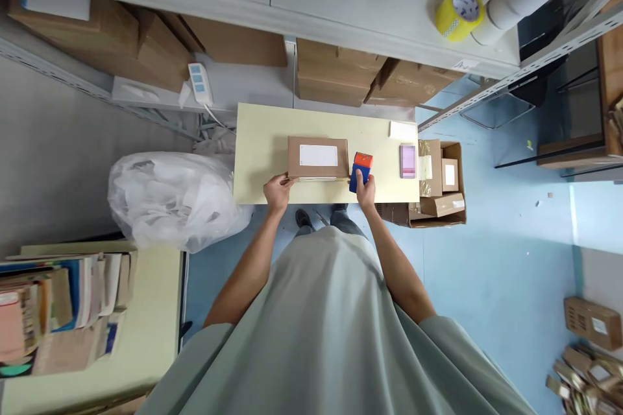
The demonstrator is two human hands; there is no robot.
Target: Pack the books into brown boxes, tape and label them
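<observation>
Right grip [366, 192] wrapped round blue-orange device [363, 161].

Nothing legible for sure. Landmark: the table [263, 142]. On the table, carton [293, 159] with white label [318, 155], print too small. Table's right end: lit phone-like screen [407, 161], text unreadable. Just right of table: small carton [448, 187], label too small. Beyond table: shelf-edge tag [466, 65], blurred. Beyond and right of table: yellow tape roll [448, 18], blue core print unreadable.
</observation>
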